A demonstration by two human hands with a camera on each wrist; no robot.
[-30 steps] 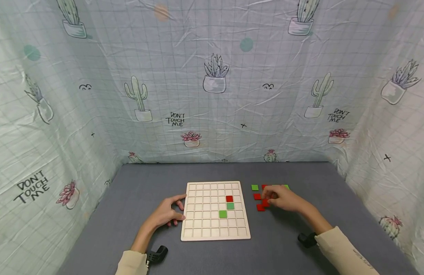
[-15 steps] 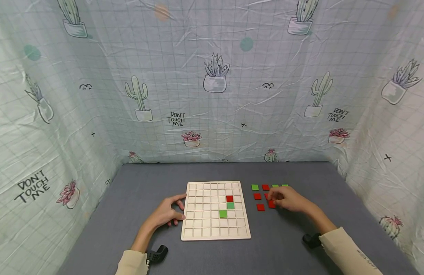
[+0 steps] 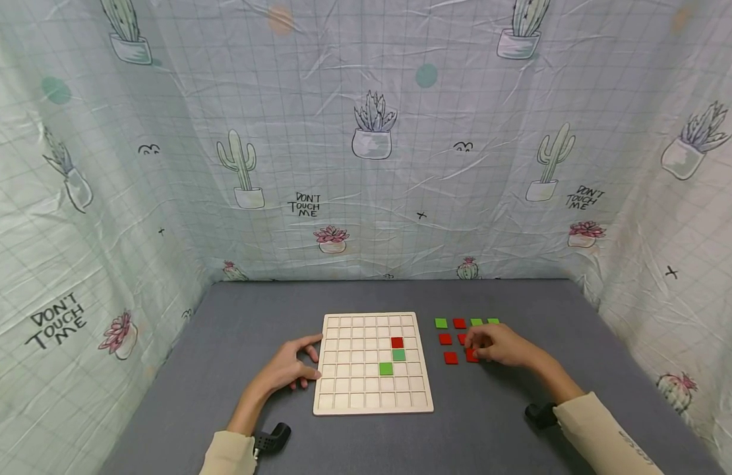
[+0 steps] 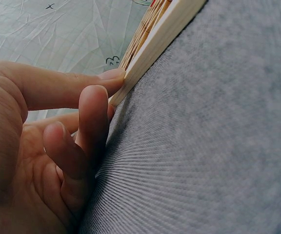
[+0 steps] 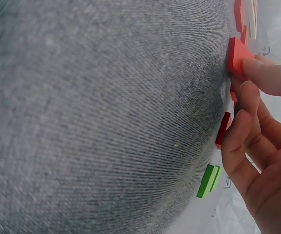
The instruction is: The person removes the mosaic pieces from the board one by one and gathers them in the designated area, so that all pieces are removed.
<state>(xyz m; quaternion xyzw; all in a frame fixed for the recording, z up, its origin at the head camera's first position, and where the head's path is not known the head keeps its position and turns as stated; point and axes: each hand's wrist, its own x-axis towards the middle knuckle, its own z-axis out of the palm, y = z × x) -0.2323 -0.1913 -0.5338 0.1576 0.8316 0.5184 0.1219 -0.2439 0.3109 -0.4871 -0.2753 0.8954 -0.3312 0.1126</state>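
Note:
A pale wooden board point(image 3: 349, 366) with a grid of square cells lies on the table. One red tile point(image 3: 397, 342) and two green tiles sit in its cells. My left hand point(image 3: 285, 366) rests its thumb and index finger, spread apart, against the board's left edge; the other fingers bend loosely below. To the right of the board, my right hand point(image 3: 501, 345) pinches a red square tile point(image 5: 235, 52) low at the table, thumb on its face. In the head view the fingers partly cover this tile and another red one point(image 3: 462, 338) behind it.
Beside the right hand lie loose tiles: red ones point(image 3: 451, 358) to its left and green ones point(image 3: 440, 323) in the back row. Grey cloth point(image 3: 366, 445) covers the table. A patterned curtain point(image 3: 318, 165) encloses the back and sides.
My right hand has shifted to the right, bringing the red tile with it, away from the red tile on its left. The left hand and the board stay put.

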